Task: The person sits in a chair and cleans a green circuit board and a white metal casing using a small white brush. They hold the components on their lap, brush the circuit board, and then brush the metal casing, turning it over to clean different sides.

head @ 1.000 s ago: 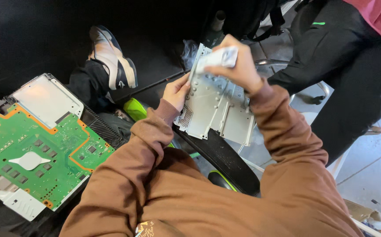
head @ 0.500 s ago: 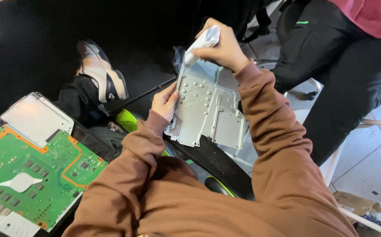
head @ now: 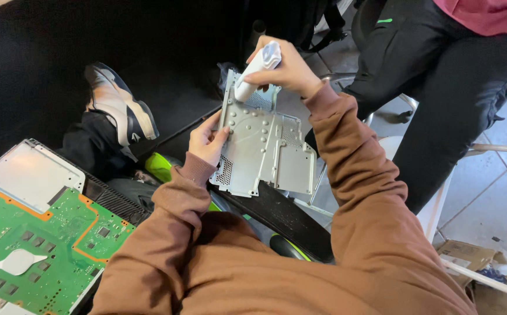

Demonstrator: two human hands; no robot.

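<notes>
I hold a grey stamped metal shield plate (head: 265, 149) up in front of me, near the middle of my view. My left hand (head: 206, 143) grips its left edge, thumb laid across the face and fingers tucked behind. My right hand (head: 285, 70) is closed around a small white handheld tool (head: 256, 70) with a bluish patch on its top; the tool's lower tip presses onto the plate's upper left corner, at about twelve o'clock from my left hand.

At eight o'clock from the plate, a green circuit board (head: 37, 256) with orange edging lies flat, with a pale metal cover (head: 31, 175) just beside it towards eleven. A grey and white sneaker (head: 119, 111) sits at ten o'clock on the dark floor. At two o'clock another person's legs in black trousers (head: 440, 87) stand near a white chair frame (head: 487, 149). A torn cardboard box (head: 469, 256) lies at four o'clock.
</notes>
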